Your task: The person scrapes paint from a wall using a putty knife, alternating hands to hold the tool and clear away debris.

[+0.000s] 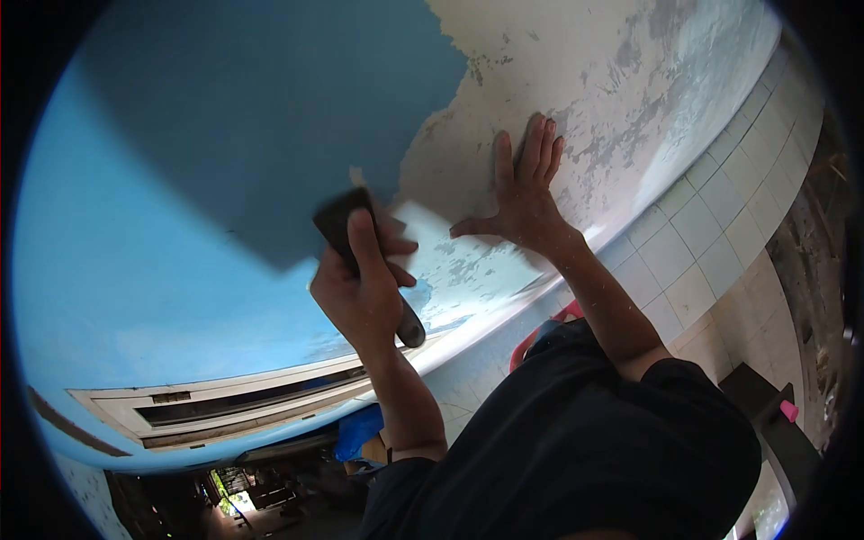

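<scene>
My left hand (364, 288) is wrapped round a dark-handled scraper (340, 220), thumb lying along it and fingers curled about the grip. The scraper's wide head is blurred and lies over the blue painted wall (270, 117), close to the ragged edge of the paint. The rounded end of its handle sticks out below the fist. To the right, my right hand (526, 198) rests flat with fingers stretched and thumb out to the left, against the bare, patchy plaster (585, 99).
Pale tiles (693, 261) line the wall's lower edge on the right. A white-framed opening (261, 405) runs along the lower left, near a blue plastic sheet (360, 432). A dark bench-like piece (765, 414) with a pink object (789, 411) stands lower right.
</scene>
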Tool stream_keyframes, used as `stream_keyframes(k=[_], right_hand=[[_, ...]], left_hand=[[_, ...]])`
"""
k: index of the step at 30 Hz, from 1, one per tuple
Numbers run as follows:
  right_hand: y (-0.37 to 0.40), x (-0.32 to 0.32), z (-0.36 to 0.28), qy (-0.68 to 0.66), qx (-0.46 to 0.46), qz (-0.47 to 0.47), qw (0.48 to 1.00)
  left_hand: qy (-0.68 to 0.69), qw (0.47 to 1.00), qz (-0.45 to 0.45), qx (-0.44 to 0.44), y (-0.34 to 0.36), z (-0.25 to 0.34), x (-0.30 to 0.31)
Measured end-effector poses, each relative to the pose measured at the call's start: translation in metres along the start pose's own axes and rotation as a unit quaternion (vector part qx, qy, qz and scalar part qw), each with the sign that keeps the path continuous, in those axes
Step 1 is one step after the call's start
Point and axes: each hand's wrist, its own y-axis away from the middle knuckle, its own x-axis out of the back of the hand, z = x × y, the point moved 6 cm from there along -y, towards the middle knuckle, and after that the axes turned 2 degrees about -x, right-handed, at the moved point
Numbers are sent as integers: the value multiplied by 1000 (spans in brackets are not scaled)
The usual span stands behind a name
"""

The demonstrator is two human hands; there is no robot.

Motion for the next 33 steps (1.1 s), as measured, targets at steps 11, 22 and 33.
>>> stream_keyframes(k=[11, 22, 33], right_hand=[[1, 1, -1, 25, 0, -52, 998], [3, 2, 2, 28, 16, -45, 998], [8, -2, 5, -5, -9, -15, 1000]], left_hand=[[-18, 1000, -8, -17, -9, 19, -2], [-43, 997, 6, -68, -17, 36, -8], [-13, 998, 9, -69, -19, 39, -12]])
